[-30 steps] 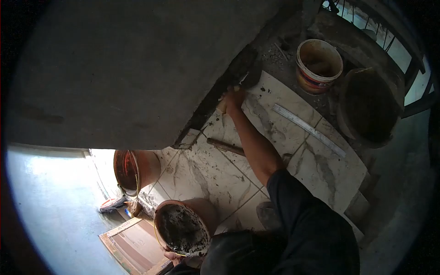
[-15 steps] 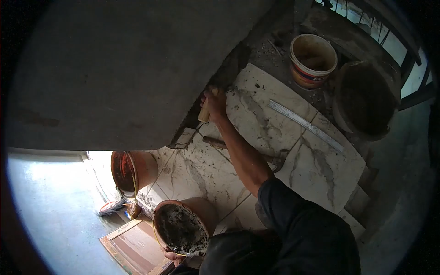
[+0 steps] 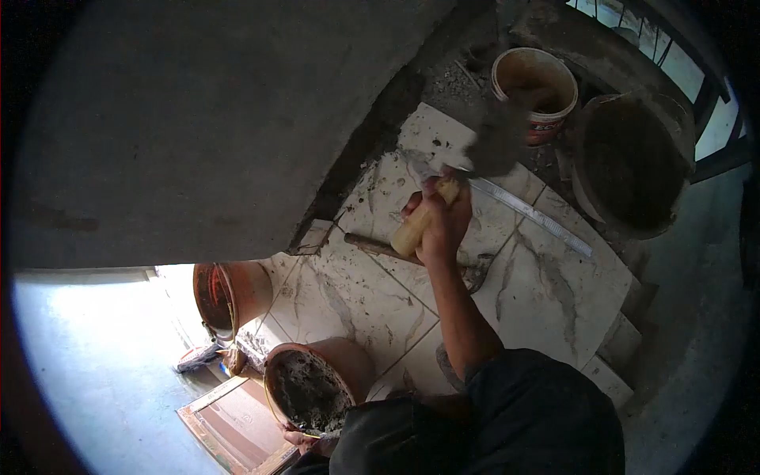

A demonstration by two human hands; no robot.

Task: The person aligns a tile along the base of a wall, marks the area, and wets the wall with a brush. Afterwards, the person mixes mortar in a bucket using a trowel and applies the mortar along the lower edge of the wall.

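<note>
With the right hand [image 3: 445, 222] wrapped round its wooden handle, holding a trowel [image 3: 499, 146] above the pale tiles, too blurred at the blade to show any load. Could scrape the large grey slab [image 3: 182, 134] if swung too wide, or spatter the tiled floor [image 3: 562, 305] if tilted while loaded. Resting the left hand [image 3: 298, 438] at the rim of the mortar bucket [image 3: 355, 366]; cannot tell whether gripping or merely touching, but might tip it by pulling on one side. Risking a stumble over the hammer [image 3: 368, 244], lying near the right forearm, if stepping blindly, and a knock to the slim metal rule [image 3: 534, 218] if lowering carelessly.
</note>
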